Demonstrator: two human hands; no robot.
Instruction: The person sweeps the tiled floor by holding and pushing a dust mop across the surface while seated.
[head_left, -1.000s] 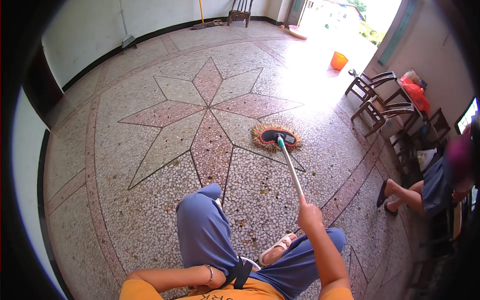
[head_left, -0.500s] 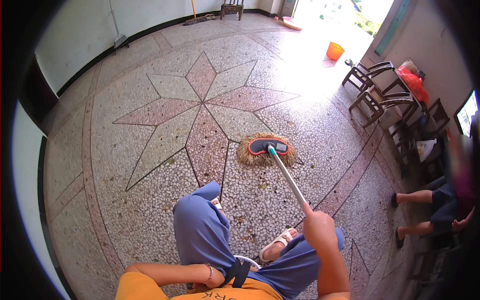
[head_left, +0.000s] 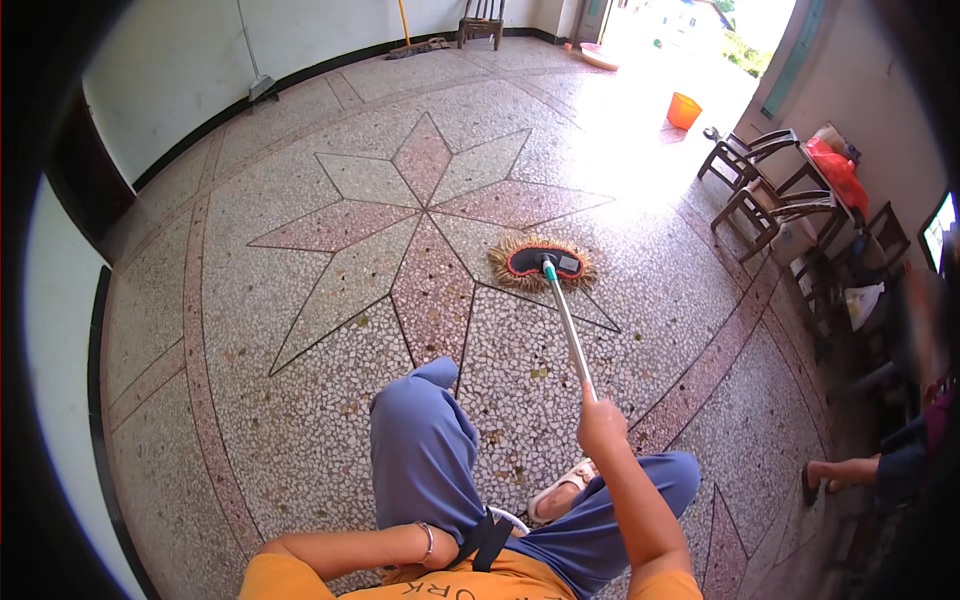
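Right hand (head_left: pixel 602 428) is closed around the near end of the visible pale handle of a mop (head_left: pixel 560 300), with the fingers curled round it. The mop is held out ahead of the knees, and its fringed head (head_left: pixel 543 262), topped by a dark plate edged in red, is rested on the speckled floor (head_left: pixel 300 440), where part of one point of the inlaid star (head_left: pixel 430 280) is covered. The left hand (head_left: pixel 442 550) is tucked against the lap, beside a black strap (head_left: pixel 490 542); most of it is hidden, so how far it is opened and whether anything is held cannot be told. A bracelet (head_left: pixel 429 541) is worn on that wrist. Blue trousers (head_left: pixel 425 440) are worn, and a white sandal (head_left: pixel 562 488) is seen on the right foot.

Farther out, an orange bucket (head_left: pixel 684 111) is placed near the bright doorway (head_left: pixel 690 40). Wooden armchairs (head_left: pixel 770 215) are lined up along the right side, with a red bag (head_left: pixel 838 172) seen beyond them. By the far wall (head_left: pixel 340 30), a yellow-handled mop (head_left: pixel 412 49) and a grey dustpan (head_left: pixel 262 87) are seen. At the right edge, another person's leg (head_left: pixel 845 472) is partly shown.
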